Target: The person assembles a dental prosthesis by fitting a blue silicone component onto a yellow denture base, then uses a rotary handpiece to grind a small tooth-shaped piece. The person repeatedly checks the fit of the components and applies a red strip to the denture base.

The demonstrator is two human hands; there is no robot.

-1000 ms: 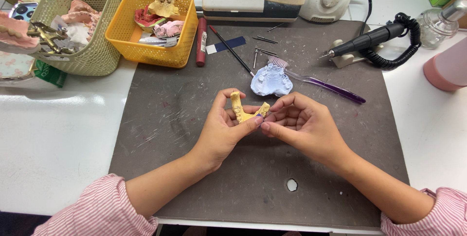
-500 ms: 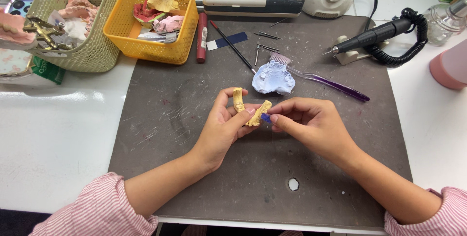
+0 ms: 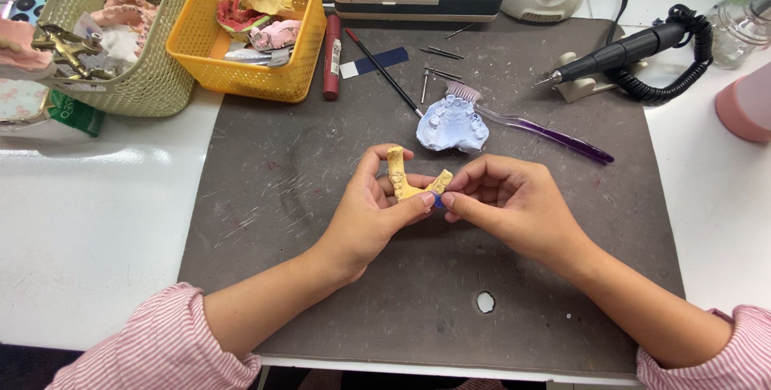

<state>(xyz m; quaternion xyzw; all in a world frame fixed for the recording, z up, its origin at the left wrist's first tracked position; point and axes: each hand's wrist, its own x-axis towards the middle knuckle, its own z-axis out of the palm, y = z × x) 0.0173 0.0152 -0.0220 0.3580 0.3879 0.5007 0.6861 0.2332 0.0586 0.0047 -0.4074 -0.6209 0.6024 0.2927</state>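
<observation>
My left hand (image 3: 371,215) grips a yellow U-shaped dental cast (image 3: 403,179) above the dark grey mat (image 3: 273,189), fingers wrapped around its left arm. My right hand (image 3: 514,201) pinches a small blue piece (image 3: 437,201) against the cast's right end, thumb and forefinger closed on it. Just beyond my hands a pale blue dental cast (image 3: 451,127) lies on the mat. A purple toothbrush (image 3: 538,127) rests beside that cast, bristles touching it.
A yellow basket (image 3: 241,77) of casts and a green basket (image 3: 152,85) stand at the back left. A red marker (image 3: 331,57), a thin brush (image 3: 383,71), several metal burs (image 3: 438,75) and a black handpiece (image 3: 622,54) on its holder lie behind. A pink container (image 3: 743,107) stands at right.
The view has shifted slightly. My hands have turned the yellow cast, so one arm now points upward, and my right hand has come in closer to its right end.
</observation>
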